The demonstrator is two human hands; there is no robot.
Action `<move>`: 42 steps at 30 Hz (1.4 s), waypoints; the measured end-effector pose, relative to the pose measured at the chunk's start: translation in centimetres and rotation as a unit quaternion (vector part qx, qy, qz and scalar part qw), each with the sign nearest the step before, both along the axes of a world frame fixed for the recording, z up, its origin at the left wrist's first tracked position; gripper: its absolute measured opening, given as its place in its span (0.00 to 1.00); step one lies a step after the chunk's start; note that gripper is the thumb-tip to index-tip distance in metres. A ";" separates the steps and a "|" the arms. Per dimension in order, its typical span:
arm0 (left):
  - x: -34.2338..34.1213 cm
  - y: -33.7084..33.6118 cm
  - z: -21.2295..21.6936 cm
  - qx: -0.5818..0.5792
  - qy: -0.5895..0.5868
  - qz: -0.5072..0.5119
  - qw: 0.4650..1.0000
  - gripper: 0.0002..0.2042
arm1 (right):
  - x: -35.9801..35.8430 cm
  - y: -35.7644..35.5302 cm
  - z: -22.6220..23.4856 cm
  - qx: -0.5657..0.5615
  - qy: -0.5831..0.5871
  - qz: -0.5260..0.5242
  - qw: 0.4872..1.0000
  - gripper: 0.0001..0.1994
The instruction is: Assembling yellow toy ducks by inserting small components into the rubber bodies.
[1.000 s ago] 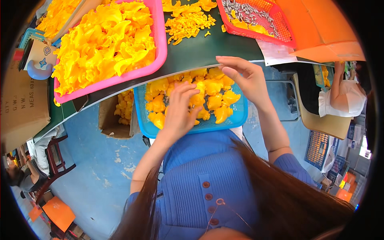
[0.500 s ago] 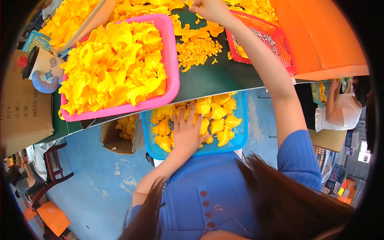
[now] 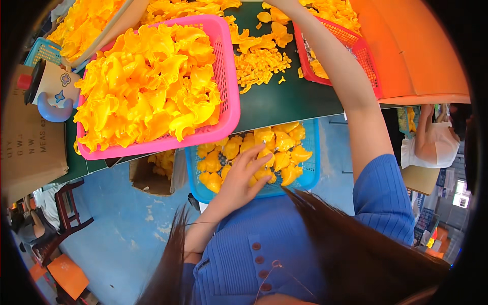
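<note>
My left hand (image 3: 243, 178) is over the near side of a blue plastic basket (image 3: 203, 195) in my lap. Its fingers are apart and I see nothing held in them. Rounded yellow plastic pieces (image 3: 291, 173) fill the basket around it. My right arm stretches across the green table, past a red basket (image 3: 376, 81) holding yellow pieces and small metallic parts. Only the edge of my right hand (image 3: 285, 4) shows at the top of the view, and its fingers are cut off.
A pink basket (image 3: 233, 101) heaped with curved yellow pieces stands at the table's near left edge. Small yellow bits (image 3: 262, 66) lie beside it. A cup (image 3: 51, 89) and a carton (image 3: 30, 147) are at far left. An orange surface (image 3: 412, 51) rises at right. A person (image 3: 429, 142) sits beyond.
My left hand has lifted from lying spread on the yellow pieces, its fingers now more bent. My right hand has moved farther up, mostly out of view.
</note>
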State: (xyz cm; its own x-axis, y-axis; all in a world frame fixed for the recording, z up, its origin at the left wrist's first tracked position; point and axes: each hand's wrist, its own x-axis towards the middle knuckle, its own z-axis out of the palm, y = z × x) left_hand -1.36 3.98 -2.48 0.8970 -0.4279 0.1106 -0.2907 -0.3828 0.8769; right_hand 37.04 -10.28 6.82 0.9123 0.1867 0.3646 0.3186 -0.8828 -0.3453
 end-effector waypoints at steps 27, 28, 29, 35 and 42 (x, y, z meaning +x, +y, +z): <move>-0.4 -1.4 2.1 -0.673 0.295 0.026 0.678 0.26 | -20.1 -2.1 -8.8 0.081 -0.038 0.074 0.993 0.11; -0.4 -1.6 2.2 -0.673 0.294 0.027 0.678 0.26 | -20.1 -2.0 -8.7 0.086 -0.018 0.059 0.994 0.11; -0.4 -1.8 2.2 -0.661 0.291 0.050 0.690 0.26 | -20.1 -2.0 -8.5 0.090 0.003 0.043 0.995 0.11; -0.5 -2.0 1.6 -0.667 0.281 0.038 0.689 0.26 | -20.3 -2.3 -8.4 0.119 -0.061 0.016 0.991 0.14; -0.4 -1.8 1.4 -0.637 0.270 0.092 0.716 0.25 | -25.2 -2.8 -4.5 0.387 0.146 0.101 0.905 0.11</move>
